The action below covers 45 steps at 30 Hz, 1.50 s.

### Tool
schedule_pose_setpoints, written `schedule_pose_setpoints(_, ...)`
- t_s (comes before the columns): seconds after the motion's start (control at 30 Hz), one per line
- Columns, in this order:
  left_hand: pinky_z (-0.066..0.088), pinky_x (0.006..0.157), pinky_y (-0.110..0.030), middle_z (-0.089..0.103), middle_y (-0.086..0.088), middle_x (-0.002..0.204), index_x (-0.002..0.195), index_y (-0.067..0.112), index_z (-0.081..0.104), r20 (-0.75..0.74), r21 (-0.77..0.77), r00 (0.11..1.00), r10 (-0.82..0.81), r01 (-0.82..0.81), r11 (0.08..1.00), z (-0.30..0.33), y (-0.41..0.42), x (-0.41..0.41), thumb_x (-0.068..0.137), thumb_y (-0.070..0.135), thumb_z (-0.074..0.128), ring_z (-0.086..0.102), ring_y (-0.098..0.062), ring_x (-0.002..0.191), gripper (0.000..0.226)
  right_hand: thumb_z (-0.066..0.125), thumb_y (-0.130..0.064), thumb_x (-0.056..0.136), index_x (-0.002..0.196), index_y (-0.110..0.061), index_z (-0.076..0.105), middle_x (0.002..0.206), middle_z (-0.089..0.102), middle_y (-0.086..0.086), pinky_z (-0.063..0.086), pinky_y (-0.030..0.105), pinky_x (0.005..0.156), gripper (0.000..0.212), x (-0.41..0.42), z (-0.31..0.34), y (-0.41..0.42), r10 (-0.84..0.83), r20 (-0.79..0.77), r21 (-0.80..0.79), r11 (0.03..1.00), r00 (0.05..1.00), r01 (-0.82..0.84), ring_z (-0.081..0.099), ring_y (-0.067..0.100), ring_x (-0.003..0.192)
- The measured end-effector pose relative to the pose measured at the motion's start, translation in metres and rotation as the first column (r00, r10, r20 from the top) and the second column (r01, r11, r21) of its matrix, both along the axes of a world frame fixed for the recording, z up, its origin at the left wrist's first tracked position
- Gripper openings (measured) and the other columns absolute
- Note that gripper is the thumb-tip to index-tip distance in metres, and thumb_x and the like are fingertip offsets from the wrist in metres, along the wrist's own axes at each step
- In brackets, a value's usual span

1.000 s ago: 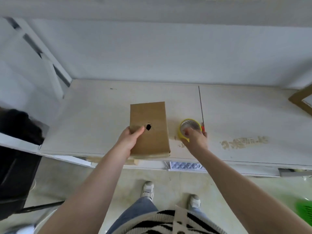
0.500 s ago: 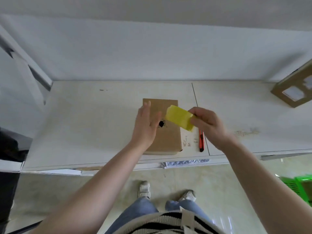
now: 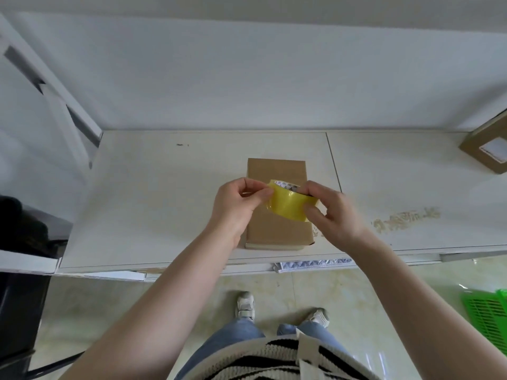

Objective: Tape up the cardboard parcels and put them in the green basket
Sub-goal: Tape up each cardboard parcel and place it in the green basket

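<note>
Right grip: the right hand point(image 3: 333, 212) is curled round the tape roll point(image 3: 288, 202), thumb on the near face and fingers over the far rim, holding it in the air just above the parcel.
Left grip: the left hand point(image 3: 237, 202) has thumb and forefinger pinched together at the roll's left edge, seemingly on the loose tape end; the end itself is too small to make out.
Tape roll: yellow and glossy, on a stiff printed core. Probably light. The film looks thin and sticky, so likely to cling to itself or to skin; best held by the core and sides, with the free end taken only at its very tip.
Parcel: the cardboard parcel point(image 3: 277, 231) lies flat on the tabletop point(image 3: 164, 201) near its front edge, under both hands. Stiff board, flat faces, sharp corners; probably light enough for one hand. Best gripped across the short sides, away from any fresh tape.
Second parcel: another cardboard box point(image 3: 488, 149) with a white label sits at the far right of the tabletop, well apart.
Green basket: the green basket point(image 3: 491, 316) stands on the floor, low right, partly out of view.
</note>
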<state>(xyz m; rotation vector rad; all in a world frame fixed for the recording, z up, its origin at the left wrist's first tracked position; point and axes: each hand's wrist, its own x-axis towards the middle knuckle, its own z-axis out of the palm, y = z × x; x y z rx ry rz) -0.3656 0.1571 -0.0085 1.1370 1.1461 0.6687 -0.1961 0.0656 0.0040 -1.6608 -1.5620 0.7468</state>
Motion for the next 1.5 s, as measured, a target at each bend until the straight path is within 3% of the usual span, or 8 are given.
schedule_pose_setpoints(0.07, 0.052, 0.098, -0.041, 0.069, -0.008, 0.085, 0.072, 0.016, 0.068, 0.025, -0.074, 0.999, -0.025, 0.027, 0.997, 0.005, 0.002, -0.005, 0.079, 0.01, 0.079, 0.066, -0.027, 0.09, 0.014, 0.055, -0.024, 0.089, 0.084, -0.028, 0.051, 0.071, 0.049, -0.013, 0.034, 0.02, 0.059, 0.008, -0.001, -0.001, 0.002, 0.026, 0.054, 0.025, 0.999, 0.998, -0.027, 0.045, 0.008, 0.066)
schedule_pose_setpoints(0.2, 0.05, 0.098, -0.038, 0.066, -0.009, 0.081, 0.071, 0.012, 0.063, 0.084, -0.16, 0.992, -0.092, 0.104, 0.982, 0.012, 0.007, -0.013, 0.079, 0.006, 0.076, 0.061, -0.021, 0.084, 0.016, 0.059, -0.037, 0.091, 0.082, -0.026, 0.051, 0.068, 0.049, -0.009, 0.041, 0.032, 0.062, 0.016, 0.002, -0.002, 0.007, 0.019, 0.173, 0.015, 1.0, 0.985, -0.022, 0.047, 0.011, 0.066)
schedule_pose_setpoints(0.3, 0.057, 0.081, -0.027, 0.069, -0.003, 0.069, 0.072, 0.009, 0.062, 0.144, -0.165, 0.985, -0.099, 0.123, 0.979, 0.015, 0.005, -0.011, 0.081, 0.0, 0.072, 0.065, -0.016, 0.071, 0.016, 0.063, -0.039, 0.09, 0.077, -0.017, 0.053, 0.062, 0.05, -0.001, 0.044, 0.039, 0.058, 0.027, 0.011, 0.002, 0.013, -0.045, 0.27, -0.009, 0.999, 0.962, 0.049, 0.047, 0.021, 0.06)
schedule_pose_setpoints(0.43, 0.053, 0.058, -0.017, 0.07, -0.001, 0.064, 0.075, 0.007, 0.059, 0.272, -0.224, 0.961, -0.054, 0.118, 0.967, 0.017, 0.008, -0.011, 0.088, 0.0, 0.062, 0.064, -0.007, 0.058, 0.015, 0.063, -0.041, 0.088, 0.071, -0.018, 0.053, 0.057, 0.046, 0.001, 0.037, 0.035, 0.052, 0.031, 0.009, 0.01, 0.021, -0.088, 0.292, -0.031, 0.994, 0.952, 0.101, 0.04, 0.017, 0.054)
schedule_pose_setpoints(0.67, 0.057, 0.069, -0.02, 0.073, -0.01, 0.084, 0.088, 0.004, 0.061, 0.443, -0.3, 0.893, -0.082, 0.234, 0.925, 0.019, 0.013, -0.024, 0.089, -0.007, 0.056, 0.072, -0.015, 0.076, 0.012, 0.068, -0.045, 0.084, 0.062, -0.03, 0.05, 0.051, 0.047, -0.012, 0.031, 0.02, 0.046, 0.032, -0.003, 0.009, 0.023, -0.234, 0.234, -0.054, 0.966, 0.944, 0.253, 0.045, 0.005, 0.052)
schedule_pose_setpoints(1.07, 0.053, 0.058, -0.018, 0.068, -0.001, 0.064, 0.077, 0.01, 0.064, 0.019, 0.112, 0.995, -0.093, 0.09, 0.99, 0.023, 0.005, -0.014, 0.081, -0.012, 0.068, 0.067, -0.01, 0.059, 0.024, 0.071, -0.052, 0.079, 0.066, -0.022, 0.054, 0.058, 0.051, -0.006, 0.038, 0.029, 0.051, 0.036, -0.011, 0.016, 0.02, -0.274, 0.268, -0.121, 0.941, 0.923, 0.315, 0.048, 0.012, 0.056)
schedule_pose_setpoints(1.3, 0.052, 0.054, -0.017, 0.066, -0.008, 0.073, 0.084, 0.006, 0.064, 0.001, 0.008, 0.995, -0.097, 0.097, 0.995, 0.019, 0.001, -0.021, 0.08, -0.014, 0.069, 0.068, -0.01, 0.056, 0.021, 0.067, -0.056, 0.081, 0.062, -0.026, 0.041, 0.054, 0.044, -0.007, 0.032, 0.025, 0.049, 0.044, -0.015, 0.019, 0.016, -0.214, 0.486, -0.135, 0.94, 0.847, 0.315, 0.045, 0.013, 0.057)
schedule_pose_setpoints(1.5, 0.051, 0.054, -0.016, 0.067, -0.003, 0.068, 0.083, 0.008, 0.064, 0.05, -0.033, 0.997, -0.06, 0.062, 0.998, 0.019, 0.002, -0.021, 0.08, -0.014, 0.069, 0.069, -0.011, 0.056, 0.023, 0.067, -0.054, 0.082, 0.064, -0.022, 0.046, 0.056, 0.047, -0.006, 0.035, 0.029, 0.051, 0.042, -0.014, 0.023, 0.019, -0.233, 0.455, -0.14, 0.934, 0.859, 0.328, 0.05, 0.017, 0.06)
